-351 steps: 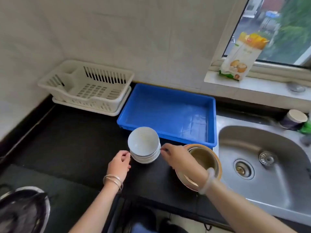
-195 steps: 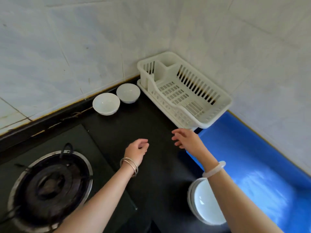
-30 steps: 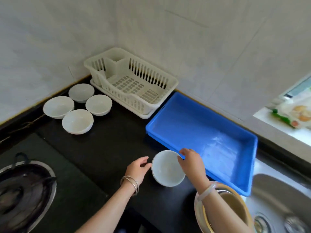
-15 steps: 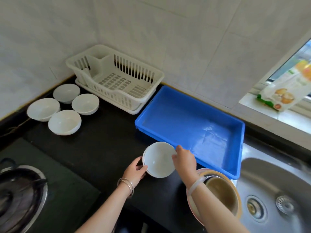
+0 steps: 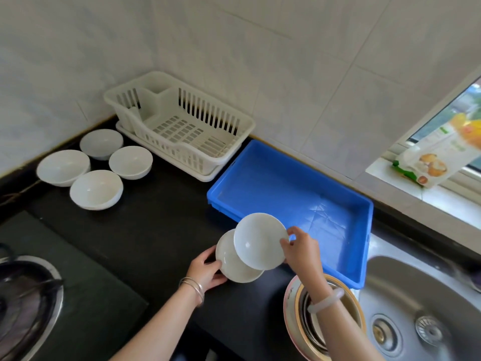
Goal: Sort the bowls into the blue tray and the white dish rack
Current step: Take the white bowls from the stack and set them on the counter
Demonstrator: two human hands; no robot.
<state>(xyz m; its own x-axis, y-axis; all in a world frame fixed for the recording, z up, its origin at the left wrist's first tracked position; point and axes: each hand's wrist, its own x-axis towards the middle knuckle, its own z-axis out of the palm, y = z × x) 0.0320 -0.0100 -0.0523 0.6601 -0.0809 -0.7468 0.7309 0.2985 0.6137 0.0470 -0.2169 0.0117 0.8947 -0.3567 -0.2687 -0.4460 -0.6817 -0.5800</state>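
Upper white bowl (image 5: pixel 257 241), rim between fingers (image 5: pixel 285 246) of right hand (image 5: pixel 303 252)

A home kitchen: tiled walls, a black counter (image 5: pixel 145 230), a steel sink (image 5: pixel 426 295) and a gas burner (image 5: pixel 26 295).

upper bowl (image 5: pixel 257 241) & lower bowl (image 5: pixel 234 264): white, glossy, smooth, ceramic-looking | dish rack (image 5: pixel 208 113): white plastic, satin | blue tray (image 5: pixel 286 194): plastic, shiny floor w/ glare | counter (image 5: pixel 156 230): black, matt | sink (image 5: pixel 416 287): brushed metal, dull sheen | wall tiles (image 5: pixel 286 61): white, smooth, semi-gloss | left-wrist bangles (image 5: pixel 194 289): polished metal | right-wrist bracelet (image 5: pixel 326 299): pale, translucent
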